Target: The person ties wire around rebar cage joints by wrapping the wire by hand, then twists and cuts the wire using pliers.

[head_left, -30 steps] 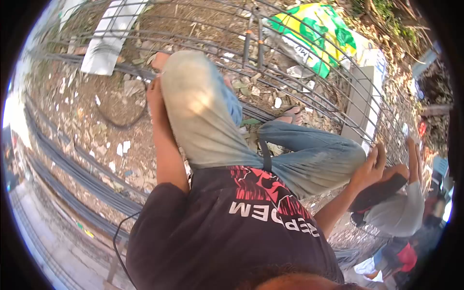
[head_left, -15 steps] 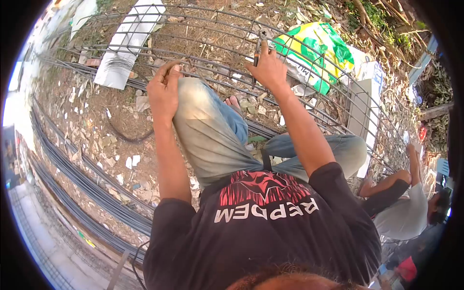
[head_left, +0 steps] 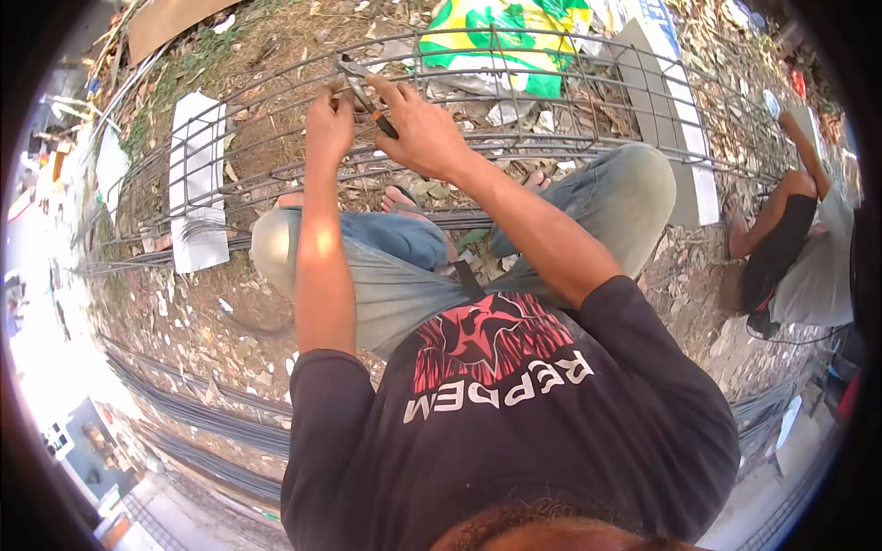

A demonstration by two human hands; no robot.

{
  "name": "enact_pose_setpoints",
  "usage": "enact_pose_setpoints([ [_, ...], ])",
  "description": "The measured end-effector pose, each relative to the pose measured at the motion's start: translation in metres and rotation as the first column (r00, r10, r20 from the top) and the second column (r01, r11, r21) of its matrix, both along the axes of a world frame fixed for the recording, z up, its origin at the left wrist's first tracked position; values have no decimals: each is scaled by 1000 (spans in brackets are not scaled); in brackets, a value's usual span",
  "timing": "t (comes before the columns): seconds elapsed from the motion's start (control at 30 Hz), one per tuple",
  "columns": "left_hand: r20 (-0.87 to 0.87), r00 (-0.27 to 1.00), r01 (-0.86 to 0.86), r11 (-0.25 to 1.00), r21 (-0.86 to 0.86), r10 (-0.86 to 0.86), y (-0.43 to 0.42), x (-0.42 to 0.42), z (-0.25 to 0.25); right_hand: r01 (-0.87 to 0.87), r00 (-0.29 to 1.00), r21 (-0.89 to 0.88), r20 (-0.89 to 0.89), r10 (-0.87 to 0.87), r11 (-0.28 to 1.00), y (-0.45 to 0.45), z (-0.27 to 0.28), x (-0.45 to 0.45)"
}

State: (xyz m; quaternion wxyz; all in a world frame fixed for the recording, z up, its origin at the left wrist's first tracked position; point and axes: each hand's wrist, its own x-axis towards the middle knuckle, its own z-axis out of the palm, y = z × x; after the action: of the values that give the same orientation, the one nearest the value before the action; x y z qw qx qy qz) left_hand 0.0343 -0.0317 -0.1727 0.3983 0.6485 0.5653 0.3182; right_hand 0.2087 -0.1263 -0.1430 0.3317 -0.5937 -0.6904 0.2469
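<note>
In the head view my right hand [head_left: 418, 129] is closed around the pincers [head_left: 372, 106], which have orange and black handles; their metal head points up and left among the bars of the rebar cage [head_left: 514, 72]. Just left of them my left hand [head_left: 331, 124] has its fingers pinched together at a bar; whatever is between the fingertips is too small to tell. The cage lies across the ground, beyond my bent knees.
Under the cage are a green and yellow sack [head_left: 514, 41], a white board [head_left: 197, 184] and a grey block [head_left: 657, 110]. Long steel bars [head_left: 202, 404] lie at the lower left. Another person [head_left: 813, 257] sits at the right.
My right hand came from beside my right knee to the cage and took up the pincers. My left hand rose from beside my left leg to the bars. The view has turned.
</note>
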Motion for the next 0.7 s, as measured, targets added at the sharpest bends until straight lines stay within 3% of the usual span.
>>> enact_pose_setpoints([
  [0.1, 397, 915, 57, 949, -309, 74, -7, 21, 30, 5, 993, 39, -117, -1, 999, -12, -1, 25],
  [0.13, 530, 846, 157, 919, -361, 64, -15, 31, 47, 16, 992, 13, -123, -14, 1000, -19, 3, 36],
  [0.23, 558, 823, 374, 838, -397, -103, -23, 61, 67, 132, 991, 103, -30, -130, 986, -35, -7, 57],
  [0.27, 417, 897, 324, 857, -400, -145, -28, 74, 69, 181, 983, 139, -31, -179, 974, -40, -7, 63],
  [0.37, 145, 884, 467, 827, -314, -444, -40, 109, 53, 198, 977, 115, 60, -205, 973, -46, -9, 85],
  [0.5, 241, 845, 535, 765, -358, -478, -31, 129, 53, 280, 948, 292, 65, -311, 914, -52, -22, 120],
  [0.53, 159, 836, 547, 777, -310, -525, -28, 131, 59, 323, 938, 197, 61, -341, 926, -57, -14, 125],
  [0.6, 174, 878, 476, 852, -218, -446, -4, 127, 43, 328, 876, -120, -333, -349, 937, -67, -29, 145],
  [0.63, 186, 896, 434, 885, -169, -403, 1, 127, 45, 277, 730, -222, -584, -355, 935, -77, -26, 149],
  [0.67, 143, 951, 291, 950, -112, -274, 1, 128, 46, 227, 504, -307, -775, -381, 924, -88, -22, 152],
  [0.7, 164, 959, 248, 965, -86, -232, 5, 129, 42, 207, 392, -322, -838, -380, 924, -106, -14, 149],
])
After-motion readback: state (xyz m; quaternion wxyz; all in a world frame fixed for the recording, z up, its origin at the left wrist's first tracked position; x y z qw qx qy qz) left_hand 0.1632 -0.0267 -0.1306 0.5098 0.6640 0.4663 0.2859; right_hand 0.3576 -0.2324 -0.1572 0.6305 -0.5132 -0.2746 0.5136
